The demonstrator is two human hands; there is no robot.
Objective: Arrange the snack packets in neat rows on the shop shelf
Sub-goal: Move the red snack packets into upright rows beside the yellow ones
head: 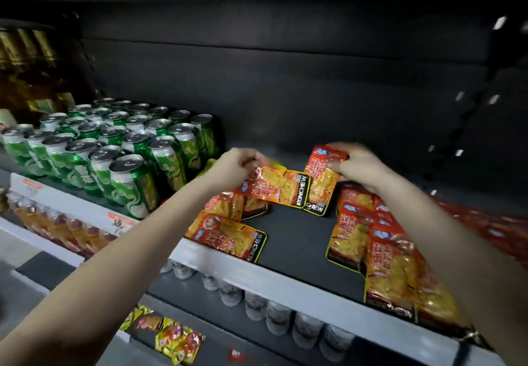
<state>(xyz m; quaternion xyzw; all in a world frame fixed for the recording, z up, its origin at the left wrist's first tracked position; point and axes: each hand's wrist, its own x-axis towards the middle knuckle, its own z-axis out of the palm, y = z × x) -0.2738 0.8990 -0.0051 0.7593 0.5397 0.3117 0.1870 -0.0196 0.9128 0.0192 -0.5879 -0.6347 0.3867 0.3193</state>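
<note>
**Operator:** While I look down from the head camera, my left hand [233, 165] is pinched on the top edge of a flat orange-red foil snack packet with a black KONCHEW band [278, 187], which it holds crosswise over the dark grey shop shelf [297, 240].

**Observer:** And the other one?

**Operator:** My right hand [354, 165] is closed on the top of a second orange-red foil packet [321, 180], fingers curled over its upper edge. That packet hangs lengthwise, and its lower corner touches the black end of the left packet.

**Observer:** What already lies on the shelf?

**Operator:** Under my left hand, a few matching packets lie flat in a short column [228, 228], the nearest one at the shelf's white front lip. Under my right forearm there is a heap of overlapping orange-red packets [380, 254] that runs to the front edge. Bare shelf shows between the two groups.

**Observer:** Anything else on that level?

**Operator:** To the left, green drink cans with silver tops [114, 148] stand upright in tight rows, just beside the left column of packets. On the shelf below, pale cans [257, 305] stand in a line, and lower still, yellow-and-red sachets [177, 340] lie loose. At far left, a white tray holds orange bottles [57, 223]; their labels are too blurred to read.
</note>
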